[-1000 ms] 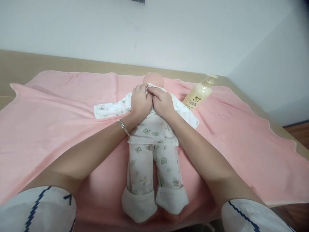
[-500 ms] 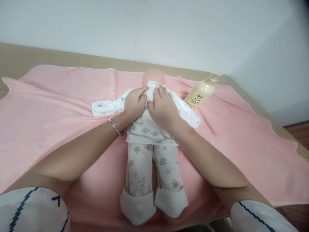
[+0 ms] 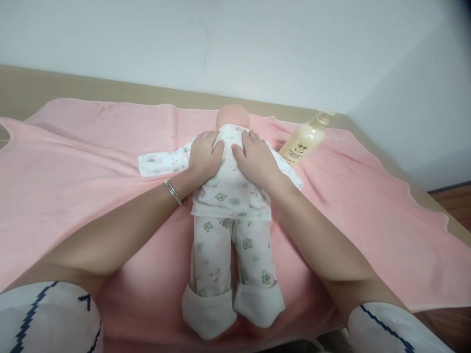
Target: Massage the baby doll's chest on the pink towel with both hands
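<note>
A baby doll (image 3: 233,116) lies stretched out, its head away from me and no facial features showing. It wears a white printed top (image 3: 231,196) and matching trousers (image 3: 213,255) with turned-up cuffs. On the left of its upper body rests my left hand (image 3: 206,156), laid flat with the thumb apart from the fingers. My right hand (image 3: 257,159) lies flat on the right side, thumb spread inward. A strip of printed cloth shows between the two hands. The doll's left-lying sleeve (image 3: 162,163) stretches out sideways; the other is partly behind my right hand and forearm.
Beneath the doll spreads a wrinkled pink blanket (image 3: 91,196) over a tan surface (image 3: 110,88). A pale yellow pump bottle (image 3: 303,142) leans at the right, beyond the sleeve. Behind stands a white wall (image 3: 147,44). Wooden floor (image 3: 452,203) shows at the far right.
My right hand has shifted to the right, from the middle of the doll's upper body to its side. My left hand stays nearly in place.
</note>
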Tool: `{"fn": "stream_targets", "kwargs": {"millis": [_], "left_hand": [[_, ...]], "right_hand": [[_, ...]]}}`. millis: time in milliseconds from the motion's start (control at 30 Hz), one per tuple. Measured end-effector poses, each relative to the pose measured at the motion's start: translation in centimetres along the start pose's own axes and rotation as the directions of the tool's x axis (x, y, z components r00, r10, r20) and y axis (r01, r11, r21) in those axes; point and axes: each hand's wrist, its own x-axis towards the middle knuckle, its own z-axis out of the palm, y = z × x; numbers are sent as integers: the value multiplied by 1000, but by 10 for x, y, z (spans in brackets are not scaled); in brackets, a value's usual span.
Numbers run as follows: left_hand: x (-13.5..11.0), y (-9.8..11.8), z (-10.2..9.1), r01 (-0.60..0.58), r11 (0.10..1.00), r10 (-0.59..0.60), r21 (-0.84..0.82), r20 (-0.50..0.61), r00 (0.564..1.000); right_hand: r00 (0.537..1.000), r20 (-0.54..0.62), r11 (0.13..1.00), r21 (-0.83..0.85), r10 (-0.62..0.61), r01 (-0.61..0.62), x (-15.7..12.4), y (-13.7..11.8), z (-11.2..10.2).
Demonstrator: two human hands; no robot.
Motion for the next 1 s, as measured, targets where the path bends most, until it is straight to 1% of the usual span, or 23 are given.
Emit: {"fn": "stream_targets", "kwargs": {"millis": [67,133,200,233,300,367,467,533,600,667,733,800,833,933,1000], "left_hand": [[0,1,-1,-12,1000,12,5,-6,1000],[0,1,-2,-12,1000,12,7,-5,1000],[0,0,-1,-10,1000,10,5,-3,1000],[0,0,-1,-9,1000,9,2,-4,1000],[0,0,0,-11,1000,11,-4,-11,1000],[0,1,1,-8,1000,8,-3,-14,1000],[0,4,0,15,1000,-15,11,-10,1000],[0,5,-1,25,1000,-25,19,-7,1000],[0,7,-1,25,1000,-25,17,-7,1000],[-1,7,-2,22,1000,-21,6,-10,1000],[-1,6,-1,14,1000,-14,-5,-10,1000],[-1,6,-1,12,1000,-12,-8,-13,1000],[0,5,0,15,1000,-15,-4,-14,1000],[0,5,1,32,999,-32,7,-17,999],[1,5,0,33,999,-33,7,-12,999]], "right_hand": [[997,-36,995,-72,-68,65,-15,-16,5],[985,-30,977,-130,-172,166,-27,-31,7],[972,7,963,-132,-237,235,-29,-37,6],[969,30,963,-108,-244,246,-25,-35,5],[974,63,975,-34,-219,221,-13,-22,1],[985,68,987,32,-161,159,1,-6,-2],[996,50,997,38,-75,73,9,8,-5],[997,58,999,-15,-49,50,3,4,-5],[994,90,995,-83,-55,63,-8,-7,-6],[988,114,983,-140,-105,121,-18,-20,-6],[978,120,969,-164,-169,187,-22,-27,-7],[972,130,968,-132,-198,215,-17,-25,-7],[972,139,974,-96,-190,204,-12,-20,-7],[982,145,993,23,-121,119,6,-3,-7],[990,126,997,55,-70,63,12,5,-8]]}}
